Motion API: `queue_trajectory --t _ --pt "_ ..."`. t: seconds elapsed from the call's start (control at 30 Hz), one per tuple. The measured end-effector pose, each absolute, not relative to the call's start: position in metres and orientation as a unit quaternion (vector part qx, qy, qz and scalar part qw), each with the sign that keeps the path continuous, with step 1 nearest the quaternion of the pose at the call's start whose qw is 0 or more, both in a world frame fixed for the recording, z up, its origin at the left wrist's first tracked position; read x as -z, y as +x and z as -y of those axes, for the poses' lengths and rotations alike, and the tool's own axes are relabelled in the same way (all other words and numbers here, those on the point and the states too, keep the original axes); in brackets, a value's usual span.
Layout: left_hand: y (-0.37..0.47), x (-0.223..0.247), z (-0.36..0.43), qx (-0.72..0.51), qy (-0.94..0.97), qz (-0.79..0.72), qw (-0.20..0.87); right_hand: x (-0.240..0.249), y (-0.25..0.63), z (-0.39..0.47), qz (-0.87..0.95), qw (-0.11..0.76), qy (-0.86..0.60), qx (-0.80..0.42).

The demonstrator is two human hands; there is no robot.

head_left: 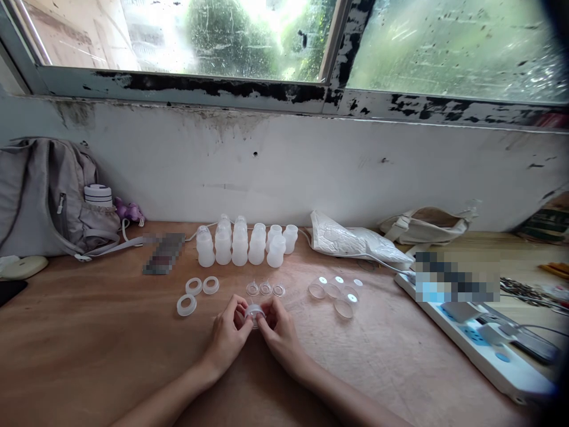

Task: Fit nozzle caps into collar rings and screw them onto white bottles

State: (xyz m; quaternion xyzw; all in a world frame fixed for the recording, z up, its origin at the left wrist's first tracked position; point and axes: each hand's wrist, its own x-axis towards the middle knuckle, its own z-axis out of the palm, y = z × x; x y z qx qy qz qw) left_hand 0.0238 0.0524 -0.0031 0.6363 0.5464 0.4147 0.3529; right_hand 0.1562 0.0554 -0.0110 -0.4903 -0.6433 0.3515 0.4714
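Both hands meet near the middle of the table. My left hand (231, 326) and my right hand (276, 329) pinch a translucent bottle ring (255, 310) from either side, thumbs at its near edge. A clear part shows below it, but how the two fit together is hard to see. Just beyond the fingers sit three clear bottle teats (265, 289) in a row. On the left lie three loose white rings (186, 305). Clear round caps (344, 308) and small white discs (352, 298) are grouped on the right. Several frosted small bottles (240, 249) stand upright behind, a few of them topped.
A power strip (475, 338) with plugs and cables runs along the right side. A white plastic package (342, 234) and a beige bag (427, 225) lie by the wall. At the left are a grey backpack (40, 196) and a blurred dark flat object (164, 254).
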Motion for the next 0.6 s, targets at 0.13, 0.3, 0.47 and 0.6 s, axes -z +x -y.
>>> queue_trajectory --t 0.13,0.3,0.47,0.6 --pt "0.023 0.003 -0.052 -0.425 0.630 -0.538 0.365 0.008 0.156 -0.055 0.653 0.466 -0.496 -0.333" --pt "0.023 0.003 -0.052 -0.417 0.634 -0.523 0.388 0.010 0.157 -0.055 0.662 0.455 -0.503 -0.319" --pt "0.022 0.007 -0.055 -0.444 0.602 -0.503 0.434 0.009 0.157 -0.053 0.650 0.469 -0.482 -0.354" --pt "0.021 0.014 -0.061 -0.488 0.544 -0.463 0.502 0.008 0.158 -0.053 0.593 0.486 -0.429 -0.478"
